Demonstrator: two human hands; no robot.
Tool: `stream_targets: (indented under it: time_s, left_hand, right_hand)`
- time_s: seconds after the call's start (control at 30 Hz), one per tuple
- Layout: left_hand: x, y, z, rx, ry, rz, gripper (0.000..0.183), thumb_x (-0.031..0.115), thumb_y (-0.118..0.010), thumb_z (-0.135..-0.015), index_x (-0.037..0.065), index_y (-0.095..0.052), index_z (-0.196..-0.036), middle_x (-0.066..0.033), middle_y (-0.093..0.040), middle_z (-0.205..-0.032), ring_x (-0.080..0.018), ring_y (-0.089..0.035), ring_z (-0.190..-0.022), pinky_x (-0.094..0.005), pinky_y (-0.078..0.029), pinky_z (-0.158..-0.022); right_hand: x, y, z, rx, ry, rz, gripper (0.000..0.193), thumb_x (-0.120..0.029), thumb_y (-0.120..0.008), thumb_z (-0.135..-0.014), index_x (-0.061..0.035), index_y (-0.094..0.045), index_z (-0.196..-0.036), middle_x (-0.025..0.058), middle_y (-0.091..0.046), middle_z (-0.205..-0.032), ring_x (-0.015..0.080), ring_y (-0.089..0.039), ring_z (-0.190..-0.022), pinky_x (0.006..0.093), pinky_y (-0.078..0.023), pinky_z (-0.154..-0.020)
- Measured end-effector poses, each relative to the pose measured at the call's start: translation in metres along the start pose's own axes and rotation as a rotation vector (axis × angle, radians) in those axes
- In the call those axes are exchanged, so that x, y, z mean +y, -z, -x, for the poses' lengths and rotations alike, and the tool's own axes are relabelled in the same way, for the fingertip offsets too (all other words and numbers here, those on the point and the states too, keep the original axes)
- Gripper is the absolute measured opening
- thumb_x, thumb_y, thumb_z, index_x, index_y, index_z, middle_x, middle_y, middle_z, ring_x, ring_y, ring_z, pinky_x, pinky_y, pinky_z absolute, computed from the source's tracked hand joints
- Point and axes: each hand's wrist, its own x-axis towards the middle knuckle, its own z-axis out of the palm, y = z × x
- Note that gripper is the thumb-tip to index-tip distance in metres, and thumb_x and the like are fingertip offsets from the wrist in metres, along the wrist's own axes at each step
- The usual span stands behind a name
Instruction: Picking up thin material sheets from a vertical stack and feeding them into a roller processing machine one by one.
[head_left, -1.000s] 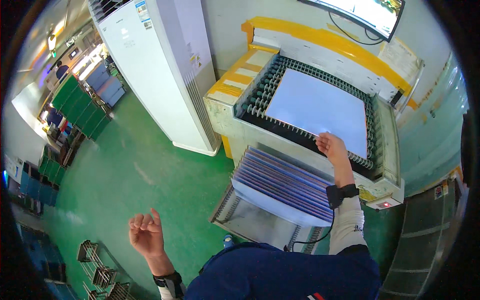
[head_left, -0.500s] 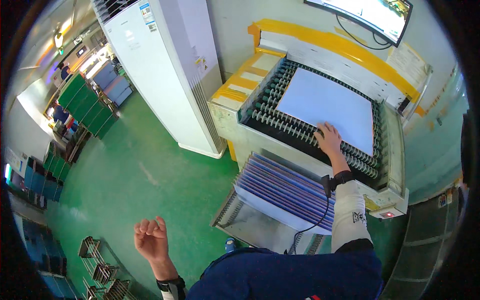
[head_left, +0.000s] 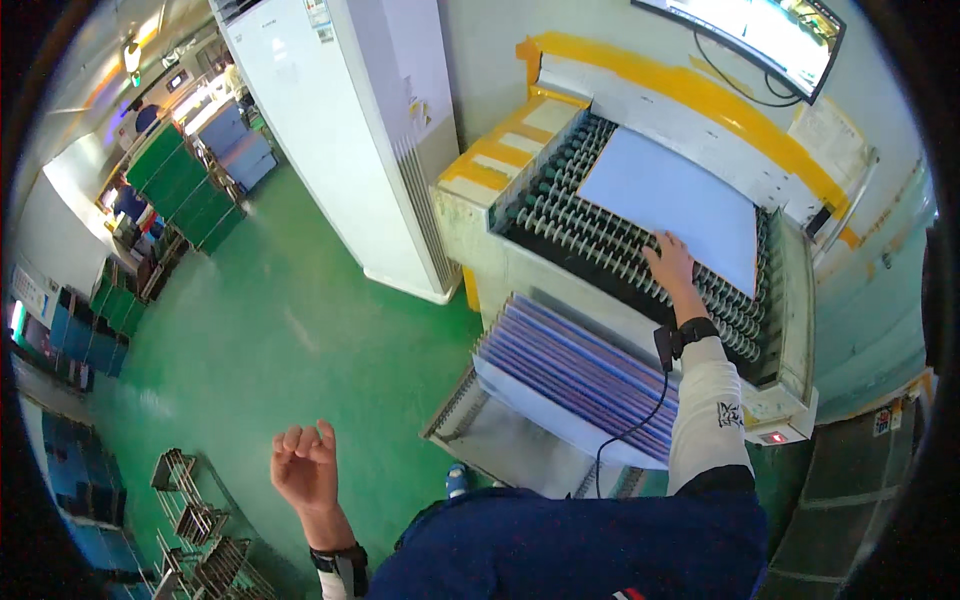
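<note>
A flat pale blue-white panel [head_left: 680,190] lies on the rows of ridged rollers [head_left: 590,222] of a conveyor machine. My right hand [head_left: 672,265] reaches over the rollers at the panel's near edge, fingers extended and apart, gripping nothing. Whether the fingertips touch the panel or only the rollers is hard to tell. Below the machine's front, a rack [head_left: 455,415] holds several similar panels [head_left: 570,385] standing on edge in a row. My left hand [head_left: 305,468] is raised over the floor at the lower left, fingers curled in and nothing in them.
A tall white cabinet-like unit [head_left: 330,130] stands left of the machine. A screen [head_left: 770,35] hangs on the wall behind. Metal frame stands [head_left: 195,525] sit on the green floor [head_left: 330,330]. Green stacked bins [head_left: 185,190] and a person [head_left: 147,118] are farther off.
The panel has slid slightly farther in on the rollers, away from the front edge. My right hand has moved a little with it. The view has shifted slightly; my left hand stays curled.
</note>
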Motion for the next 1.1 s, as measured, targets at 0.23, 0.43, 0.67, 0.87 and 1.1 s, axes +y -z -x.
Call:
stream_targets:
  time_s: [0.23, 0.43, 0.67, 0.87, 1.1]
  left_hand:
    - [-0.005, -0.005, -0.012, 0.093, 0.016, 0.085, 0.013, 0.001, -0.053, -0.090, 0.009, -0.056, -0.081, 0.0010, -0.050, -0.080, -0.0151, -0.047, -0.076, -0.0518, -0.029, -0.117]
    - [0.000, -0.001, -0.019, 0.073, 0.018, 0.062, 0.010, 0.002, -0.058, -0.088, 0.010, -0.058, -0.083, 0.0019, -0.052, -0.080, -0.0147, -0.051, -0.077, -0.0523, -0.026, -0.118]
    - [-0.002, -0.008, -0.028, 0.065, 0.050, 0.131, 0.008, 0.001, -0.060, -0.082, 0.009, -0.062, -0.081, -0.0020, -0.059, -0.083, -0.0178, -0.054, -0.079, -0.0525, -0.027, -0.118]
    - [0.015, -0.014, -0.022, 0.042, 0.018, 0.138, 0.012, 0.000, -0.058, -0.083, 0.009, -0.065, -0.082, -0.0018, -0.060, -0.084, -0.0181, -0.055, -0.079, -0.0511, -0.028, -0.118]
    - [0.040, -0.010, -0.016, -0.016, -0.030, 0.104, 0.010, 0.004, -0.058, -0.087, 0.009, -0.066, -0.082, -0.0016, -0.060, -0.085, -0.0183, -0.056, -0.082, -0.0508, -0.028, -0.118]
  right_hand:
    - [-0.071, 0.028, 0.097, 0.064, 0.322, -0.419, 0.033, -0.026, -0.068, -0.090, -0.0064, -0.068, -0.116, 0.0165, -0.065, -0.122, 0.0354, -0.058, -0.117, 0.0435, -0.046, -0.100]
    - [-0.141, 0.044, 0.231, -0.317, 0.348, -0.681, 0.025, -0.015, -0.069, -0.087, -0.0032, -0.070, -0.109, 0.0175, -0.069, -0.111, 0.0340, -0.064, -0.107, 0.0403, -0.049, -0.094]
    - [-0.137, 0.013, 0.305, -0.317, 0.399, -0.576, 0.032, -0.010, -0.068, -0.084, -0.0021, -0.066, -0.116, 0.0177, -0.066, -0.115, 0.0356, -0.062, -0.108, 0.0411, -0.048, -0.094]
    - [-0.138, -0.008, 0.317, -0.296, 0.375, -0.461, 0.038, -0.010, -0.066, -0.086, -0.0039, -0.062, -0.124, 0.0172, -0.064, -0.119, 0.0364, -0.057, -0.115, 0.0447, -0.044, -0.099]
    - [-0.138, -0.031, 0.323, -0.260, 0.329, -0.335, 0.046, -0.014, -0.068, -0.086, -0.0001, -0.057, -0.128, 0.0221, -0.061, -0.123, 0.0396, -0.056, -0.116, 0.0461, -0.042, -0.100]
